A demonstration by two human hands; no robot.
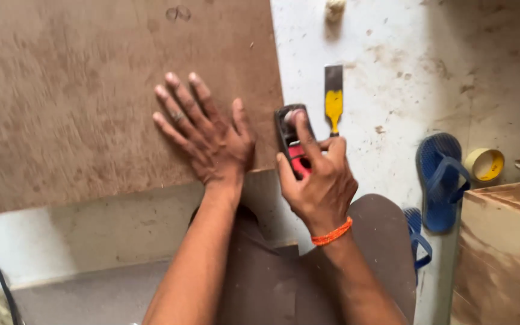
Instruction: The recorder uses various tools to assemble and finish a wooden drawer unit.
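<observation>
**Hands at the edge of a plywood sheet on a white floor**

A white, scuffed floor (392, 72) fills the right side of the view, dotted with brown specks and smears. Over its left part lies a large brown plywood sheet (79, 102), flat, its right edge running down the middle of the frame. At the lower right stands the corner of a wooden box (507, 253) with pale sides and a reddish-brown top. The person's knees in dark trousers (308, 277) show at the bottom.

The left hand (212, 135) rests palm down on the plywood sheet near its right edge, fingers spread and flat, with a ring on one finger. The right hand (317, 174), with an orange thread bracelet (332, 233) at the wrist, grips a small black and red hand plane (292, 141) that sits just at the sheet's edge; the fingers curl around its body and the index finger lies stretched along its top.

Just right of the plane a chisel with a yellow handle (333, 99) lies on the floor. Further right are blue flip-flops (440, 177), and beside them a roll of yellow tape (484, 164). A small pale lump (334, 9) sits at the top edge.
</observation>
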